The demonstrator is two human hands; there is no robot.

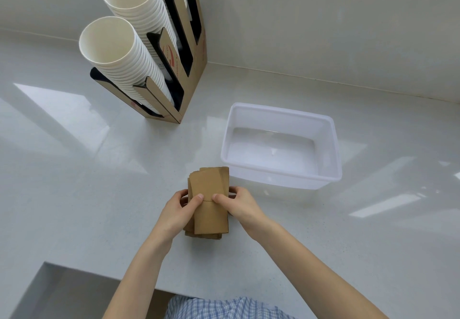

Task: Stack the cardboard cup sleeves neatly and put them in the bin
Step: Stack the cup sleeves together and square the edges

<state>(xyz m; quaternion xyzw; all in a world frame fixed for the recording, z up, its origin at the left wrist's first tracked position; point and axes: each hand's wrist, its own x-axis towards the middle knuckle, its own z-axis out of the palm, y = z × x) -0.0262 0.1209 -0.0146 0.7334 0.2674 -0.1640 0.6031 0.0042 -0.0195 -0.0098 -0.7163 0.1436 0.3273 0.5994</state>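
Both thumbs pressing on top, left hand (178, 209) and right hand (236, 205) closed round the sleeve stack (209, 201) on the counter (74, 194), edges uneven: squaring-up step, probably. Next: lift together, over to the empty bin (323, 176) just beside

Both forearms bare, no sleeves, no rings or watch visible. Blue-and-white checked woven fabric garment (224, 308) at bottom centre of frame.
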